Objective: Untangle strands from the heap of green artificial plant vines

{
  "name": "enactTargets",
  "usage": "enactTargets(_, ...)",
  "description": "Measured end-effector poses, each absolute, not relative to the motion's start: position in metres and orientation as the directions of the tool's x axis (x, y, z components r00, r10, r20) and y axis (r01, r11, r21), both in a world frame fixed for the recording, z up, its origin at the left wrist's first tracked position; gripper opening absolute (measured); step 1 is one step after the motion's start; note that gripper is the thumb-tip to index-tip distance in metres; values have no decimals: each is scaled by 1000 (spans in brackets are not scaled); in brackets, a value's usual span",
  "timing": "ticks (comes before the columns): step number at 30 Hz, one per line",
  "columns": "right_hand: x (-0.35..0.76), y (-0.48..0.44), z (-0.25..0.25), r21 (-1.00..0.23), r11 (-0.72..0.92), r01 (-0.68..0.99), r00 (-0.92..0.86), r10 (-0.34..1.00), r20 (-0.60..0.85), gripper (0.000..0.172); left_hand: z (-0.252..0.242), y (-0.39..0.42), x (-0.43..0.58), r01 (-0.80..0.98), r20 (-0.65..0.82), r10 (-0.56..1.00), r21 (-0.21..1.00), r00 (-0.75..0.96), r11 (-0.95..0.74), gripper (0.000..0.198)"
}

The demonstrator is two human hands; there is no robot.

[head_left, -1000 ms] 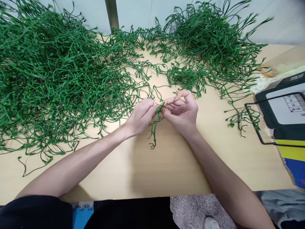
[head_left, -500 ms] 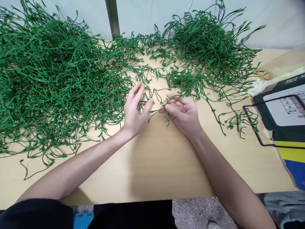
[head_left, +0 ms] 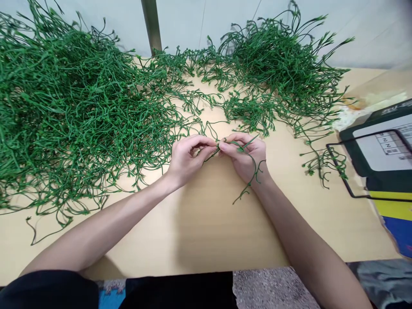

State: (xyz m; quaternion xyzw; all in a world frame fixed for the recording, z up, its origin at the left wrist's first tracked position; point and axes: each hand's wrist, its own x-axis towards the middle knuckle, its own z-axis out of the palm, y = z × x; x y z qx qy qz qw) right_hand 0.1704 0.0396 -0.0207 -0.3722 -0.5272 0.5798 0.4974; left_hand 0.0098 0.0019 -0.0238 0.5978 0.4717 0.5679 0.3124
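My left hand (head_left: 186,154) and my right hand (head_left: 246,155) meet at the middle of the wooden table (head_left: 206,231), fingertips pinched together. Between them is a thin green plastic sprig (head_left: 252,174); its branched end trails over my right hand and down toward the table. My left fingers pinch the stem end where the two hands touch. A large heap of the same green sprigs (head_left: 74,107) lies to the left of my hands, and a smaller heap (head_left: 277,73) lies behind and to the right.
A dark box with a white label (head_left: 383,150) and a black wire frame (head_left: 341,171) sit at the right edge, with a yellow and blue box (head_left: 395,214) below. A metal post (head_left: 151,25) rises behind the table. Loose sprigs (head_left: 322,165) lie near the wire frame.
My left hand, open by the left heap half a second ago, has closed and come back to my right hand. A sprig now hangs over my right hand instead of below both.
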Motion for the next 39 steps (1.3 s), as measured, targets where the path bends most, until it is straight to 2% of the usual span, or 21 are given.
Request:
enactTargets(7,171,39,-18,-994,13,-113,-201,979,36,28,-23,2,6,389,617,787,728,-10,-565,16)
enactTargets(11,172,41,-15,-981,-92,-173,-194,979,-57,34,-23,2,6,462,662,748,652,40,-601,11)
enactTargets(15,176,44,-11,-962,-203,-181,-316,939,-138,38,-20,0,8,412,639,769,700,2,-583,5)
enactTargets(18,178,45,-8,-957,-226,-181,-387,911,-142,38,-17,-2,9,368,593,804,754,-28,-544,5)
enactTargets(24,179,43,-6,-955,-214,-206,-380,917,-124,37,-21,-2,10,381,594,804,736,33,-559,10)
enactTargets(30,176,40,-11,-977,-142,-162,-315,945,-85,33,-15,-1,9,522,533,841,692,96,-498,24)
enactTargets(35,172,37,-17,-992,87,-92,-188,977,103,34,-13,-1,8,580,466,868,665,171,-470,35)
enactTargets(39,166,30,-14,-978,209,-5,-125,970,208,31,-14,0,7,530,444,879,711,172,-463,36)
